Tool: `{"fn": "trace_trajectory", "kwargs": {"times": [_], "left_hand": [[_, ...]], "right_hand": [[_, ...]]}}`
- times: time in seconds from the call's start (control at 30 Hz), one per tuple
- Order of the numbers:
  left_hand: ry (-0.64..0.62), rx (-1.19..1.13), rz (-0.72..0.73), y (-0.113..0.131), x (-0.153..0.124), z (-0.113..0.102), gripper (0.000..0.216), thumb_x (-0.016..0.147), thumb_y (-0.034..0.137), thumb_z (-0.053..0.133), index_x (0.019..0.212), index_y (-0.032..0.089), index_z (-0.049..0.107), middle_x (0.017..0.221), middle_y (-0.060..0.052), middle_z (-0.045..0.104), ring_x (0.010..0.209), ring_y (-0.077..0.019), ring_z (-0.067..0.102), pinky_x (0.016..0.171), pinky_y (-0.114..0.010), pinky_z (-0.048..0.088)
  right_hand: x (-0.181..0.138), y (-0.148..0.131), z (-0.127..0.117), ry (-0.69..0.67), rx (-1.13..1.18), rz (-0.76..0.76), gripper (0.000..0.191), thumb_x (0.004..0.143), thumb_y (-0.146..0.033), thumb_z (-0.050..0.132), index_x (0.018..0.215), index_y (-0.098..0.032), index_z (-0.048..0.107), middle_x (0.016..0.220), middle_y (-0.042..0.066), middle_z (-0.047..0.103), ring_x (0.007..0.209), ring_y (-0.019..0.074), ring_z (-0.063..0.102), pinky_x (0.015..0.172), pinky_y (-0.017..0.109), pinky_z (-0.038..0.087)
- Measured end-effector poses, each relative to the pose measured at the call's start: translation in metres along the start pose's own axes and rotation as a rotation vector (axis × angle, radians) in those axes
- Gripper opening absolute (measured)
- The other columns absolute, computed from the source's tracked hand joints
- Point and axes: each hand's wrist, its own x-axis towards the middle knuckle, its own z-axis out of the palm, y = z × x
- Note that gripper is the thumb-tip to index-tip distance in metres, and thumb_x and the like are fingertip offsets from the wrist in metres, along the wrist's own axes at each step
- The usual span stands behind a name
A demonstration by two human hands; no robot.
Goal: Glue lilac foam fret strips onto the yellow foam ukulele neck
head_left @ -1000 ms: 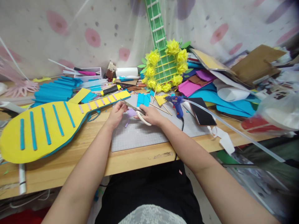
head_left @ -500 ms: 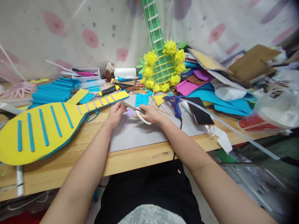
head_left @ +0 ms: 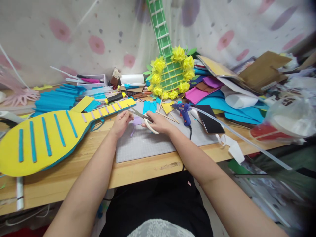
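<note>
White-handled scissors (head_left: 150,125) are in my right hand (head_left: 158,121), their blades parted and pointing left over the grey cutting mat (head_left: 148,148). Close to the blade tips, my left hand (head_left: 122,121) has its fingers pinched together; whatever they hold is too small to make out. A piece of purple paper (head_left: 137,120) lies on the mat between my hands, with a narrow purple strip (head_left: 132,132) below it. To the left lies a yellow paper guitar (head_left: 49,141) with blue strips on its body and purple ones along its neck.
A blue glue gun (head_left: 184,113) and a phone (head_left: 210,119) lie right of my hands. Behind them stands a green guitar (head_left: 170,75) ringed with yellow paper flowers. Coloured sheets (head_left: 237,110) are heaped at the right, beside a plastic-wrapped cup (head_left: 276,121).
The scissor blades have opened wider near my left fingers. Both hands stay in almost the same place, and the view has shifted slightly.
</note>
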Motion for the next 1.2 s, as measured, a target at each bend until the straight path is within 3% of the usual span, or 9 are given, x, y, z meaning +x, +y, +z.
{"fn": "trace_trajectory", "kwargs": {"times": [0.23, 0.37, 0.53, 0.67, 1.2], "left_hand": [[0.006, 0.033, -0.045, 0.001, -0.001, 0.001, 0.029, 0.074, 0.032, 0.059, 0.053, 0.016, 0.046, 0.046, 0.006, 0.032, 0.047, -0.0074, 0.034, 0.06, -0.024, 0.038], [0.022, 0.029, -0.057, 0.002, -0.001, 0.0, 0.021, 0.076, 0.03, 0.057, 0.061, 0.017, 0.051, 0.047, 0.007, 0.029, 0.044, -0.0069, 0.03, 0.055, -0.024, 0.036], [-0.03, -0.121, -0.119, 0.006, -0.002, -0.001, 0.01, 0.077, 0.027, 0.056, 0.072, 0.019, 0.053, 0.055, 0.005, 0.033, 0.047, -0.0081, 0.035, 0.056, -0.025, 0.038], [-0.082, -0.234, -0.142, 0.01, -0.004, 0.0, 0.015, 0.069, 0.023, 0.065, 0.07, 0.017, 0.051, 0.054, 0.006, 0.031, 0.048, -0.0064, 0.031, 0.056, -0.023, 0.036], [-0.064, -0.1, -0.034, 0.001, -0.003, 0.0, 0.026, 0.067, 0.039, 0.069, 0.075, 0.02, 0.054, 0.053, 0.007, 0.034, 0.05, -0.007, 0.034, 0.06, -0.023, 0.038]], "right_hand": [[-0.001, -0.004, 0.005, -0.01, -0.01, -0.056, 0.043, 0.073, -0.06, 0.051, 0.084, -0.019, 0.048, 0.071, -0.002, 0.054, 0.061, 0.0113, 0.044, 0.056, 0.021, 0.025], [-0.001, -0.004, 0.005, 0.011, -0.039, -0.03, 0.043, 0.073, -0.061, 0.051, 0.084, -0.019, 0.049, 0.072, -0.001, 0.057, 0.061, 0.0118, 0.045, 0.056, 0.021, 0.023], [-0.002, -0.004, 0.005, 0.024, -0.106, -0.009, 0.045, 0.074, -0.062, 0.05, 0.085, -0.019, 0.051, 0.072, 0.0, 0.058, 0.062, 0.0129, 0.047, 0.055, 0.022, 0.022], [-0.002, -0.003, 0.006, 0.021, -0.117, 0.0, 0.045, 0.074, -0.062, 0.05, 0.086, -0.019, 0.051, 0.073, 0.001, 0.059, 0.062, 0.0132, 0.048, 0.055, 0.022, 0.022], [-0.002, -0.006, 0.005, 0.006, -0.069, 0.033, 0.041, 0.075, -0.06, 0.05, 0.084, -0.02, 0.05, 0.071, -0.001, 0.057, 0.061, 0.0124, 0.046, 0.055, 0.022, 0.023]]}}
